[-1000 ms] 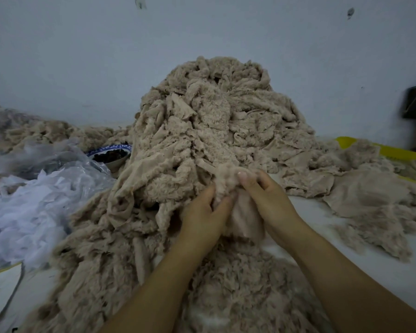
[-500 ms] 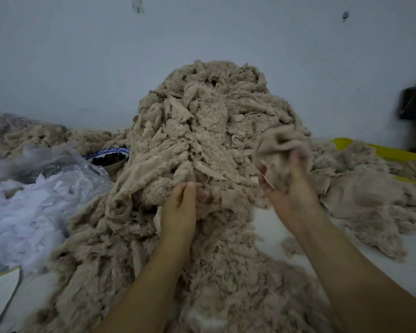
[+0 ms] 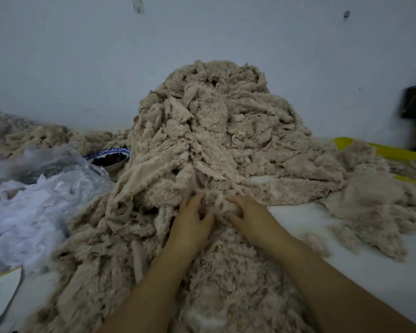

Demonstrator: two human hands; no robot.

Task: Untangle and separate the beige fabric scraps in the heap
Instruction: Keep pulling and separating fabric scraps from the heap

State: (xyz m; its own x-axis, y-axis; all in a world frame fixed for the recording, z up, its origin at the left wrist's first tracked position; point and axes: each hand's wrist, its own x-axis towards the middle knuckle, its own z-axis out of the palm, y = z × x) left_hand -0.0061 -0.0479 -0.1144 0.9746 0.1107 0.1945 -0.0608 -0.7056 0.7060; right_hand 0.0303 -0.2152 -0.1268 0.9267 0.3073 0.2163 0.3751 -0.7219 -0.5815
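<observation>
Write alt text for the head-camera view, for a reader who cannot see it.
A person's left hand and right hand grip the foot of a tall heap of fuzzy beige fabric scraps on a white table. Crumpled white material lies to its left.

person: two arms in view | left grip (image 3: 190,223): bare, uncovered fingers and thumb | right grip (image 3: 249,216): bare as well | left forearm (image 3: 154,284): bare from wrist to near edge, slender, smooth | right forearm (image 3: 322,280): bare, looks broader toward near right corner | clothing: upper arms lie outside the picture, cannot tell
</observation>
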